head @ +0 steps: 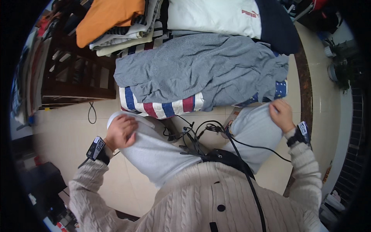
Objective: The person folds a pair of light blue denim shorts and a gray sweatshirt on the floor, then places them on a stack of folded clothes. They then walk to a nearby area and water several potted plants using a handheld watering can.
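Observation:
My left hand rests on my left knee, its fingers loosely curled with nothing seen in them. On the other knee lies my right hand, also curled and holding nothing visible. Before me a crumpled grey garment is spread over a striped quilted cover in white, blue and red. The garment's right end hangs near my right hand, apart from it. Behind it sit a folded white sweatshirt with a dark navy part and a stack of folded clothes topped by an orange garment.
Black cables hang between my legs and run up my front. A dark wooden rack stands at the left on the tiled floor. Potted plants are at the far right. Each wrist carries a small strapped device.

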Tool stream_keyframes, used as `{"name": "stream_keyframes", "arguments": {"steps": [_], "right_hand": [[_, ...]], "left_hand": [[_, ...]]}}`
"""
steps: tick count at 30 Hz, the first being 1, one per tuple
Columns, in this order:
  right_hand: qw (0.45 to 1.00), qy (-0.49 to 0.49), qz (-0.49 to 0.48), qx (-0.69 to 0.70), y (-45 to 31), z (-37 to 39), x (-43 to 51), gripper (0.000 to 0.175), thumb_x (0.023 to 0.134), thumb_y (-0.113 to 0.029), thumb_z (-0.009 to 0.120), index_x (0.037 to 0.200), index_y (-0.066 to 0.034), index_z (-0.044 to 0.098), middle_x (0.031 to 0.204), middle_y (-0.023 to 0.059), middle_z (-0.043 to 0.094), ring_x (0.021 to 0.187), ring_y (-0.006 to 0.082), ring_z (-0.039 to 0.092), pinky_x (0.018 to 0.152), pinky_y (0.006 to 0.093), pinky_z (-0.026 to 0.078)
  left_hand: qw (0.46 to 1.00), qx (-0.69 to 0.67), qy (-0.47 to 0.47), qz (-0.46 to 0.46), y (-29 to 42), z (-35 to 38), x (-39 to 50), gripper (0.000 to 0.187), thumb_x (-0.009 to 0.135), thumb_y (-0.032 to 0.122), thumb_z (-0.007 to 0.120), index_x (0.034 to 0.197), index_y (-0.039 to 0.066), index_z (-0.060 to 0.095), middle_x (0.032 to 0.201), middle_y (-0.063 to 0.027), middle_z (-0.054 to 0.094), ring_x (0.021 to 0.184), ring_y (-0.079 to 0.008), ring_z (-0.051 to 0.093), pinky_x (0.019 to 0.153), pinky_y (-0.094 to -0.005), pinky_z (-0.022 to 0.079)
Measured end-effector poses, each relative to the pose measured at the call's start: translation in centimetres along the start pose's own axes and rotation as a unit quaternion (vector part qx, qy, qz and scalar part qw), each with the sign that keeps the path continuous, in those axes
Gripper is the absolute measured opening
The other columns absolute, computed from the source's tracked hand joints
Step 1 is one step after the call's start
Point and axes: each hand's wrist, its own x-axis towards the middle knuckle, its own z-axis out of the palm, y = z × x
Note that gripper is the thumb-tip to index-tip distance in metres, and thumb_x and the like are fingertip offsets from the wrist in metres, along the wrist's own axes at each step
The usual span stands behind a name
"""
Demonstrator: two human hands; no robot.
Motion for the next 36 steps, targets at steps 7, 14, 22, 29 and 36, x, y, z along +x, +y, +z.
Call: {"name": "stream_keyframes", "arguments": {"steps": [7, 14, 22, 29, 36], "right_hand": [[0.991, -0.114, -0.06, 0.04, 3.0, -0.9, 1.8, 0.01, 0.067, 0.0, 0.056, 0.076, -0.0029, 0.056, 0.078, 0.0112, 0.059, 0.073, 0.0306, 0.055, 0.07, 0.0392, 0.043], [0.984, -0.165, 0.008, 0.074, 4.5, -0.9, 4.1, 0.01, 0.064, 0.001, 0.059, 0.073, -0.0031, 0.057, 0.073, 0.0104, 0.058, 0.073, 0.0294, 0.056, 0.072, 0.0381, 0.043], [0.971, -0.207, 0.024, 0.118, 3.2, -1.8, 5.0, 0.005, 0.067, -0.004, 0.059, 0.068, -0.0041, 0.054, 0.067, 0.0105, 0.053, 0.069, 0.0296, 0.053, 0.066, 0.0391, 0.04], [0.964, -0.199, 0.111, 0.14, 0.1, -1.2, 2.5, 0.009, 0.071, -0.009, 0.059, 0.065, -0.0054, 0.054, 0.065, 0.0124, 0.055, 0.067, 0.0325, 0.054, 0.061, 0.0426, 0.043], [0.862, -0.112, 0.431, 0.242, -7.3, -4.3, 5.8, 0.01, 0.081, -0.013, 0.058, 0.082, -0.0038, 0.061, 0.074, 0.0159, 0.063, 0.07, 0.0329, 0.061, 0.062, 0.0393, 0.047]], "left_hand": [[0.997, -0.038, -0.045, -0.039, -2.5, -0.7, 1.4, 0.023, 0.06, 0.009, 0.056, 0.08, 0.004, 0.066, 0.087, -0.0083, 0.066, 0.083, -0.0246, 0.062, 0.078, -0.0361, 0.049], [0.99, -0.108, -0.074, -0.058, -5.0, -1.2, 4.3, 0.018, 0.062, 0.008, 0.058, 0.078, 0.008, 0.065, 0.087, -0.0043, 0.066, 0.082, -0.0211, 0.062, 0.078, -0.0343, 0.048], [0.967, -0.212, -0.123, -0.074, -4.2, -2.9, 5.3, 0.013, 0.064, 0.009, 0.059, 0.076, 0.009, 0.063, 0.083, -0.0046, 0.064, 0.078, -0.0249, 0.061, 0.077, -0.0371, 0.046], [0.935, -0.258, -0.205, -0.133, -0.8, -2.5, 5.8, 0.011, 0.07, 0.016, 0.056, 0.072, 0.007, 0.062, 0.073, -0.0111, 0.06, 0.075, -0.0298, 0.058, 0.072, -0.0416, 0.044], [0.869, -0.308, -0.256, -0.289, 12.2, -3.8, 12.8, 0.018, 0.079, 0.017, 0.055, 0.088, 0.003, 0.062, 0.083, -0.0176, 0.063, 0.083, -0.0384, 0.059, 0.074, -0.0454, 0.047]]}}
